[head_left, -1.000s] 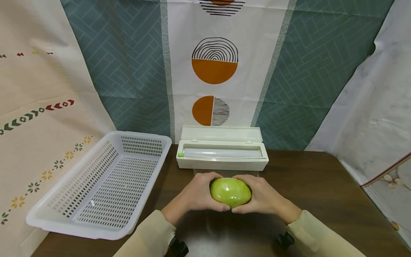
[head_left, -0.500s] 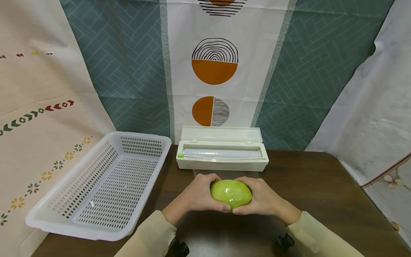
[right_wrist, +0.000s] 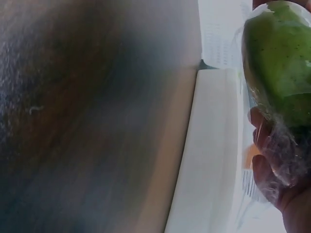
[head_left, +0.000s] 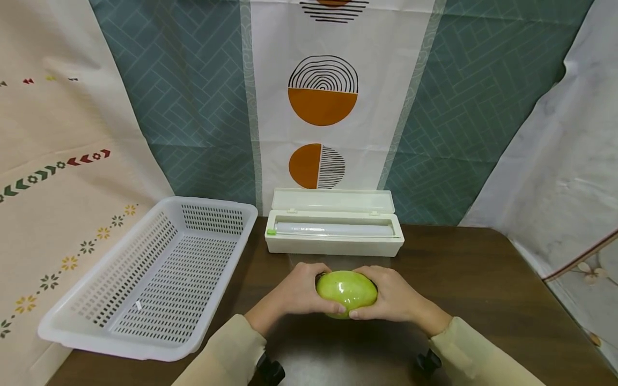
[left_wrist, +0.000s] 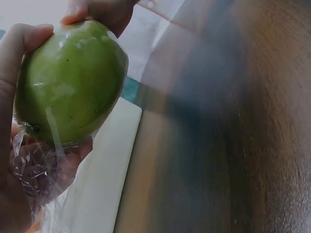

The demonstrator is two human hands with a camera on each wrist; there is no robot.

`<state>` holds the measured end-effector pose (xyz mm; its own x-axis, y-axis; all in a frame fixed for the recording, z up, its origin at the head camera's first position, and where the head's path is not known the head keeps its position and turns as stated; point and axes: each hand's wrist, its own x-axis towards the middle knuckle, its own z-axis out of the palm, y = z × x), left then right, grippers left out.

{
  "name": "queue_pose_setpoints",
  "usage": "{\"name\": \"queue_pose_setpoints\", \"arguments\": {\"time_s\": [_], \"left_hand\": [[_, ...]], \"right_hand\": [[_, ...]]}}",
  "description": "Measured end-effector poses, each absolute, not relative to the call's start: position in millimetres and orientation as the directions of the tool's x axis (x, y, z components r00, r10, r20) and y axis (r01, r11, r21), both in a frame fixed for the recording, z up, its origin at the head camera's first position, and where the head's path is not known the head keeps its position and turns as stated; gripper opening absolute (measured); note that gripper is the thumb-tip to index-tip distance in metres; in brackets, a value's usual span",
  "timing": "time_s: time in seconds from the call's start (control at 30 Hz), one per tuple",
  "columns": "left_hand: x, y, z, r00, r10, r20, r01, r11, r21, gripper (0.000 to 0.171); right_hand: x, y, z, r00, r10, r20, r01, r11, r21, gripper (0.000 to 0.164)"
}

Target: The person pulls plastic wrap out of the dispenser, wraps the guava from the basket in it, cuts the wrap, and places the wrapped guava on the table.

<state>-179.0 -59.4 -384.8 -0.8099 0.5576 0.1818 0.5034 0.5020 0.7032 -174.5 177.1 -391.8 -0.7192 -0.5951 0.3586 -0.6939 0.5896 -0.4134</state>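
Observation:
A glossy green mango (head_left: 346, 294) is held between both hands above the table. My left hand (head_left: 300, 292) grips its left end, the thumb across the near side. At the right end my right hand (head_left: 392, 296) grips it likewise, the two thumbs close together. Clear cling film (left_wrist: 41, 170) covers the mango, bunched and crinkled by the left palm in the left wrist view. In the right wrist view, similar crumpled film (right_wrist: 284, 155) gathers by the right fingers. Behind the hands stands a white cling film dispenser (head_left: 335, 247), lid up, with the film roll (head_left: 335, 229) inside.
On the left of the brown table (head_left: 463, 284) sits a white perforated basket (head_left: 219, 287) with a small white scrap (head_left: 139, 305) in it. Patterned cloth hangs (head_left: 193, 107) behind the table and along both sides.
The clear film that ran over the dispenser's front toward the hands no longer shows across its front. Both hands stay almost in place, with the mango turned slightly between them.

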Motion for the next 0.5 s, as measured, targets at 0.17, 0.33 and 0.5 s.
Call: {"name": "queue_pose_setpoints", "arguments": {"time_s": [0.17,0.33,0.5], "left_hand": [[-183,-60,-387,-0.813,0.564,0.143,0.483,0.517,0.707,0.059],[-189,-60,-391,-0.814,0.573,0.102,0.469,0.543,0.697,0.061],[-197,-58,-395,-0.811,0.580,0.082,0.471,0.563,0.679,0.057]], "right_hand": [[-178,176,-392,-0.742,-0.600,0.299,-0.669,0.633,-0.390,0.068],[-177,176,-392,-0.769,-0.599,0.221,-0.631,0.657,-0.413,0.091],[-175,173,-397,-0.748,-0.609,0.262,-0.661,0.657,-0.362,0.101]]}}
